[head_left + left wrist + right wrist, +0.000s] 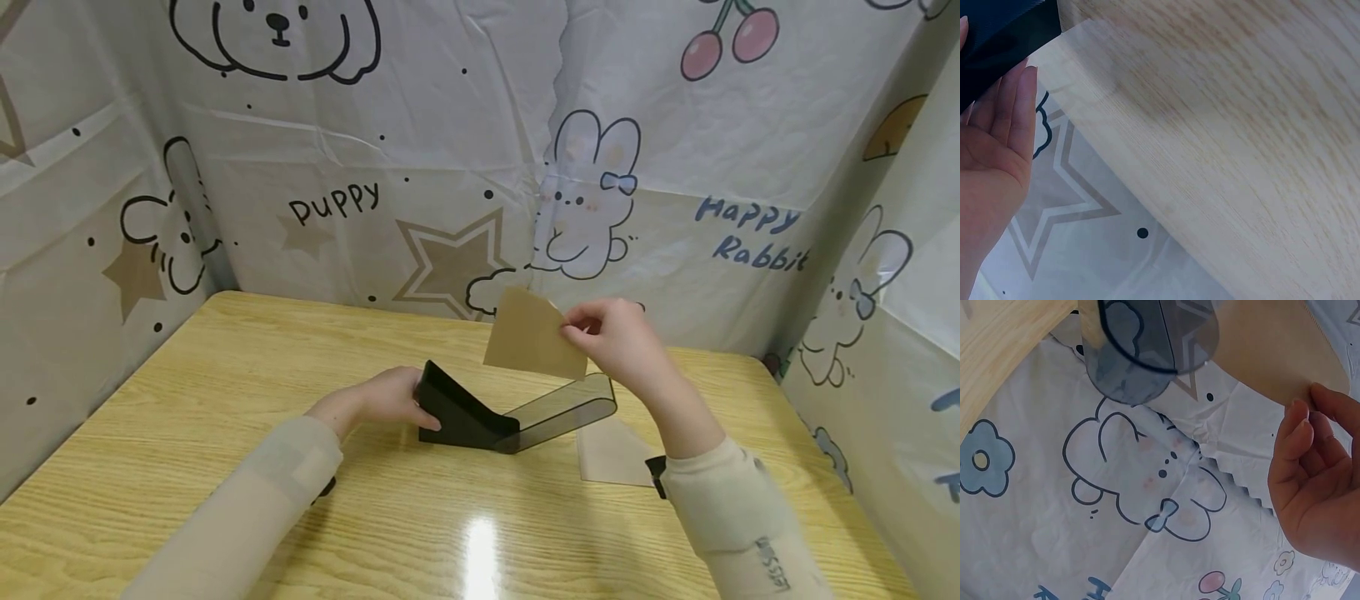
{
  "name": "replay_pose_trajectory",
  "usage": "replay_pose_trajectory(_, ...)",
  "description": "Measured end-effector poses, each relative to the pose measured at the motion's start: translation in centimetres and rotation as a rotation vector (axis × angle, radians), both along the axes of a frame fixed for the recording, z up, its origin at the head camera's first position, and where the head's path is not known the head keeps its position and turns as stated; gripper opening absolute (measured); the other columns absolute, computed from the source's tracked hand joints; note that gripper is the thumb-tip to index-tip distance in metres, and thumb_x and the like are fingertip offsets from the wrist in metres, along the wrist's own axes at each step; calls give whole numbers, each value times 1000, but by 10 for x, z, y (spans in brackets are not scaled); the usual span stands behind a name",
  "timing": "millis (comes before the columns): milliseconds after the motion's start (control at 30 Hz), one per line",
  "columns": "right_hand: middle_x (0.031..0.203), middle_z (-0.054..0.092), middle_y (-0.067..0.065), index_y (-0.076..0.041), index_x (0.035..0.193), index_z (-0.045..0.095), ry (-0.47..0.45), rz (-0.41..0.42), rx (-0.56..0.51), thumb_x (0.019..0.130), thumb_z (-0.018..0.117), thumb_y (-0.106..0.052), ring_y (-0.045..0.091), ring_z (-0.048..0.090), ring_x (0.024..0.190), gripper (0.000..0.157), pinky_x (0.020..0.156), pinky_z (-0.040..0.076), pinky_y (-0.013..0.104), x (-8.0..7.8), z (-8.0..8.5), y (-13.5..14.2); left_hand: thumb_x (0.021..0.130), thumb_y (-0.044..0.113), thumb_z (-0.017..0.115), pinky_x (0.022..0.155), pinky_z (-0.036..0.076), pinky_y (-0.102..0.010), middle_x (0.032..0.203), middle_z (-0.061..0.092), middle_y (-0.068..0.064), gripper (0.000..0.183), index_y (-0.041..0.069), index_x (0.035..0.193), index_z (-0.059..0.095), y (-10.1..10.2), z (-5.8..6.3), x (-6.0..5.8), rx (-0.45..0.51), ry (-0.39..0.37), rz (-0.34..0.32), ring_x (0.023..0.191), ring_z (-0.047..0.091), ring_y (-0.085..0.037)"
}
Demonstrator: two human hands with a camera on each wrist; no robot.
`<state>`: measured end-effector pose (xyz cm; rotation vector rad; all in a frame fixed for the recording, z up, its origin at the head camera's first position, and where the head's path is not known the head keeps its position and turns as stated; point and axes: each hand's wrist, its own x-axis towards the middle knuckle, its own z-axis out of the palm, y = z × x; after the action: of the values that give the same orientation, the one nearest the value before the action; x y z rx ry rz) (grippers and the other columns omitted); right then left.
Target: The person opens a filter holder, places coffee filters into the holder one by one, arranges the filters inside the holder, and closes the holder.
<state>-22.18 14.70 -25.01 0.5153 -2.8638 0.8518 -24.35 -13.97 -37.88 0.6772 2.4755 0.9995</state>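
My left hand (390, 396) grips the upright back of a black wedge-sided holder (465, 417), thumb on its near side. Hinged to the holder's right end, a smoky see-through lid (562, 412) is swung out to the right. Above the lid, my right hand (618, 337) pinches a brown coffee filter paper (532, 333) by its right edge, between thumb and fingertips. A crimped seam shows along the paper in the right wrist view. The left wrist view catches only a corner of the black holder (1013, 44) over the fingers.
A paler filter-shaped sheet (611, 458) lies flat on the wooden table (375, 517), right of the holder and partly behind the right forearm. Printed cloth (442, 142) with cartoon animals hangs close behind the table and along both sides.
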Motion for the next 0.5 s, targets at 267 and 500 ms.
replay_pose_trajectory(267,83,70,7,-7,90,73,-1,16,29,87,62,-13,17,59,74,13,65,46,28,-2,-8,-8,78,18,76,86,50,-35,101,69,1,27,16,104,67,0,0,1,1,-5,2,94,63,-13)
replay_pose_trajectory(500,84,70,4,-9,90,73,-27,32,54,87,62,-16,16,60,74,13,64,46,27,-5,-19,-16,78,19,76,86,50,-35,102,69,1,29,16,105,67,0,-1,1,-11,6,9,94,62,-13)
